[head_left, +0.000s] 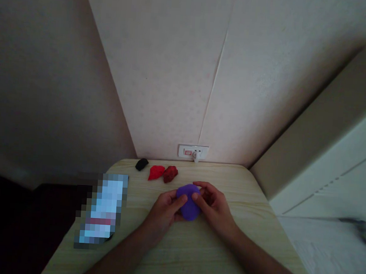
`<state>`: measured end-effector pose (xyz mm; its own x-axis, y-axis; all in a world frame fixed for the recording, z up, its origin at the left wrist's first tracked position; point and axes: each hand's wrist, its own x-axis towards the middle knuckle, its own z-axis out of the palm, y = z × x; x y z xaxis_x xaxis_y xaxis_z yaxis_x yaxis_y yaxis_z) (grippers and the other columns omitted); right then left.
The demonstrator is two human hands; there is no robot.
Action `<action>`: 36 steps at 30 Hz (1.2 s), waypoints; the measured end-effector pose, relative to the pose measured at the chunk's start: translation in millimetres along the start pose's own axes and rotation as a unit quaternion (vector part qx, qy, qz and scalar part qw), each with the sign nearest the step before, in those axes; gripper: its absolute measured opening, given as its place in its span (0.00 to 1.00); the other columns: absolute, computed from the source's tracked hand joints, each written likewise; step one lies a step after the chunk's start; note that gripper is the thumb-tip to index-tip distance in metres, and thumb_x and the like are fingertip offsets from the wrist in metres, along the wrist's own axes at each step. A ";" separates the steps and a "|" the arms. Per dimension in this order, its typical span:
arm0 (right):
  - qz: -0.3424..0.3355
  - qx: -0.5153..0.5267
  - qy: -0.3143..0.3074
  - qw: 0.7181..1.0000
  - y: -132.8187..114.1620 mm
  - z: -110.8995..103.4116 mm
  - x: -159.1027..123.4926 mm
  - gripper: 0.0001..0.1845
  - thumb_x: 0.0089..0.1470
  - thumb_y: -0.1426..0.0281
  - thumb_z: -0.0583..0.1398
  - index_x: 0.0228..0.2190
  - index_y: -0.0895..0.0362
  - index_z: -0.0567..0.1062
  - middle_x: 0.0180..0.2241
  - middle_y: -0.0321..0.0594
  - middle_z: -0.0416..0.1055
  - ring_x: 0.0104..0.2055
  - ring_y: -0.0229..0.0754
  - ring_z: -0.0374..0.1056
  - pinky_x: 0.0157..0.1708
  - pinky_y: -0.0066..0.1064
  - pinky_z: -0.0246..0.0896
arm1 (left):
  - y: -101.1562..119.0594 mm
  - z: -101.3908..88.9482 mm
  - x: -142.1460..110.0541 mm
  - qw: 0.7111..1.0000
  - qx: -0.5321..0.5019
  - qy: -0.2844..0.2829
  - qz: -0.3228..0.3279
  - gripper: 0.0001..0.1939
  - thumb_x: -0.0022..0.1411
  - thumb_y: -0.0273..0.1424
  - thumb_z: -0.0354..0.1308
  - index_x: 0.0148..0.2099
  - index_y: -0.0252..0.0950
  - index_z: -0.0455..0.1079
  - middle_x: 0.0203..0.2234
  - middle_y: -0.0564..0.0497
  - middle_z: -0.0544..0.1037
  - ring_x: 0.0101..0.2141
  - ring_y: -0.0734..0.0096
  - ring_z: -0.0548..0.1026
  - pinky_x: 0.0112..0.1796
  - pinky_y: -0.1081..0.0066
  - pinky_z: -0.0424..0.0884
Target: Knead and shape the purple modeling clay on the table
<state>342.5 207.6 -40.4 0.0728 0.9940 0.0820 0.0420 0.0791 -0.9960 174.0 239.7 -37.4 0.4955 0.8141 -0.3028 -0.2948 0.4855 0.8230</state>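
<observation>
A flattened, rounded piece of purple modelling clay (190, 207) is held up over the table between both hands. My left hand (165, 208) grips its left side, thumb on the face and fingers behind. On the other side, my right hand (215, 205) pinches the clay with its thumb on the face, and its fingers curl behind the edge. Beyond the hands, toward the wall, lie a dark red lump (170, 174), a bright red piece (156, 172) and a small black piece (142, 164).
The light wooden table (244, 256) has rounded far corners against the wall. A blurred-out, screen-like object (106, 208) lies at its left edge. A wall socket (188, 151) with a white plug (196, 156) sits just above the far edge. Pale furniture (327, 162) stands right.
</observation>
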 end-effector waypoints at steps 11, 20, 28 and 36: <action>-0.024 -0.065 -0.164 0.984 -4.2 -2.7 -10.2 0.52 0.35 0.64 0.78 0.59 0.52 0.64 0.56 0.46 0.67 0.56 0.51 0.68 0.57 0.43 0.64 | -5.1 -2.8 -2.2 0.999 0.038 0.022 0.027 0.13 0.53 0.35 0.71 0.38 0.31 0.81 0.29 0.49 0.81 0.30 0.69 0.75 0.32 0.74 0.70; -0.103 -0.132 -0.116 0.979 11.8 -1.6 -10.1 0.63 0.30 0.61 0.79 0.63 0.53 0.57 0.60 0.51 0.64 0.59 0.55 0.66 0.60 0.46 0.61 | -13.2 -9.8 4.1 0.998 0.054 -0.014 0.019 0.21 0.50 0.41 0.73 0.40 0.30 0.79 0.29 0.49 0.80 0.30 0.71 0.74 0.34 0.73 0.70; -0.129 -0.234 -0.135 0.954 4.7 -8.1 -6.4 0.52 0.40 0.57 0.75 0.62 0.55 0.62 0.52 0.47 0.74 0.49 0.52 0.74 0.52 0.42 0.69 | -10.8 -8.9 3.0 0.998 0.057 -0.004 0.016 0.20 0.49 0.41 0.74 0.37 0.30 0.79 0.28 0.49 0.79 0.28 0.73 0.74 0.33 0.74 0.70; -0.127 -0.261 -0.106 0.951 6.3 -3.8 -8.4 0.64 0.36 0.54 0.76 0.67 0.57 0.54 0.58 0.55 0.69 0.56 0.58 0.71 0.56 0.49 0.66 | -8.4 -8.0 3.2 1.000 0.025 -0.010 0.013 0.20 0.51 0.39 0.73 0.41 0.30 0.77 0.31 0.48 0.81 0.30 0.71 0.77 0.34 0.72 0.74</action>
<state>345.9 199.5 -47.2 -0.2065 0.9451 0.2532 0.5247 0.3254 -0.7867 171.5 240.9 -49.2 0.5055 0.8188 -0.2721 -0.2662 0.4480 0.8535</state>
